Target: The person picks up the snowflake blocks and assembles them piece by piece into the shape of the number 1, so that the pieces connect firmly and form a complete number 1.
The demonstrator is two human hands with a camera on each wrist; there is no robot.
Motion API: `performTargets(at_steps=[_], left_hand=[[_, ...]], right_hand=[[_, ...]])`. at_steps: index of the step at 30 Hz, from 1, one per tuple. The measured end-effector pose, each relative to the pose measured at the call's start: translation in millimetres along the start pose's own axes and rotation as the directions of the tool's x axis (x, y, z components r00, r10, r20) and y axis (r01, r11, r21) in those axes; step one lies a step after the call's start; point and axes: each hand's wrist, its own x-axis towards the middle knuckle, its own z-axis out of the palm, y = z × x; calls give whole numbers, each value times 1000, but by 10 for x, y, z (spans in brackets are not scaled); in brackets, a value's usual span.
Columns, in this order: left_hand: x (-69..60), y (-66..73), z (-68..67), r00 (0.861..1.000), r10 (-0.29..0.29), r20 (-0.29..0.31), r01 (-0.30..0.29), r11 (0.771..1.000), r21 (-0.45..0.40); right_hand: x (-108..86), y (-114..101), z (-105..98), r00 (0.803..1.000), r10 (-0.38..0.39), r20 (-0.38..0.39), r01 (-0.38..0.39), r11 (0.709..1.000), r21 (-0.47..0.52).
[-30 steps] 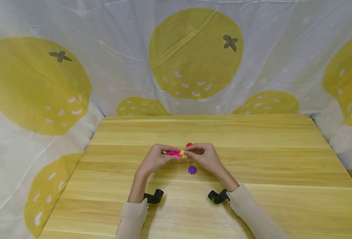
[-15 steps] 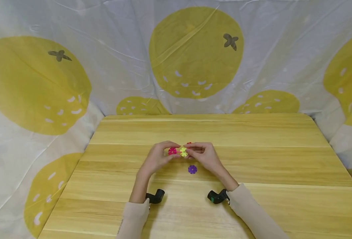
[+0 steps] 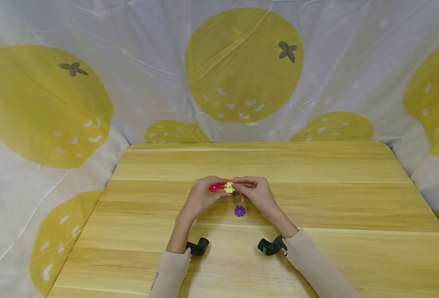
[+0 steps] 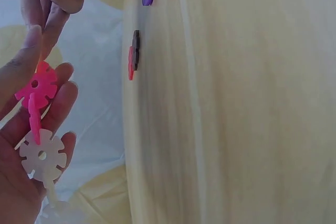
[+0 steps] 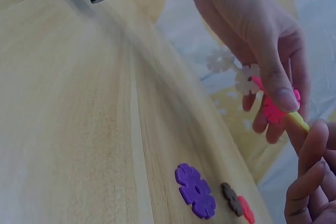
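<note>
A: The left hand [image 3: 200,194] has edged toward the right hand [image 3: 258,195] over the last half second, bringing its pink disc [image 5: 272,112] along; the yellow disc [image 3: 228,188] has hardly shifted.

B: How are the hands set?

A: Both narrow. Left thumb and fingers pinch the pink disc; right thumb and fingers pinch the yellow disc by its right side.

B: Is yellow joined on?

A: It meets pink's edge, but I can't tell how deep.

B: How would you do it well?

A: Grip close to the joint, set notch against notch with the discs crosswise, and press straight — a slanted push would likely bend the teeth. Let the tail rest loose so it doesn't tug.

B: Where does it all lie?

A: Yellow sits between the two sets of fingertips, above the table [image 3: 130,240]. From pink, the chain runs back along the left palm: a second pink disc [image 4: 34,121], then white discs [image 4: 32,157].

B: Farther out?

A: On the table, a row leads away from the person — purple disc [image 3: 237,212], brown disc [image 5: 231,199], red disc [image 5: 245,210]. Behind hangs a lemon-print cloth [image 3: 148,62].
</note>
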Motion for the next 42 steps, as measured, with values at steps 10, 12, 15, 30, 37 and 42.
performTargets(at_steps=[10,12,15,30,37,42], left_hand=[[-15,-24,-32,999,-46,-14,47,999,24],[-27,-38,-57,996,-83,-16,83,996,24],[-41,-66,-97,991,-135,-13,135,991,13],[-63,-123,-167,980,-195,46,197,980,-19],[-72,-132,-166,977,-207,57,208,978,-13],[-78,-131,-173,978,-197,64,197,980,-1]], right_hand=[[41,-10,-99,999,25,31,-22,996,-86],[56,-7,-148,999,38,40,-32,992,-123],[75,1,-219,997,60,50,-50,982,-184],[95,134,-306,991,103,82,-68,934,-351],[76,125,-329,983,87,160,-14,912,-411],[79,109,-400,958,74,277,63,888,-455]])
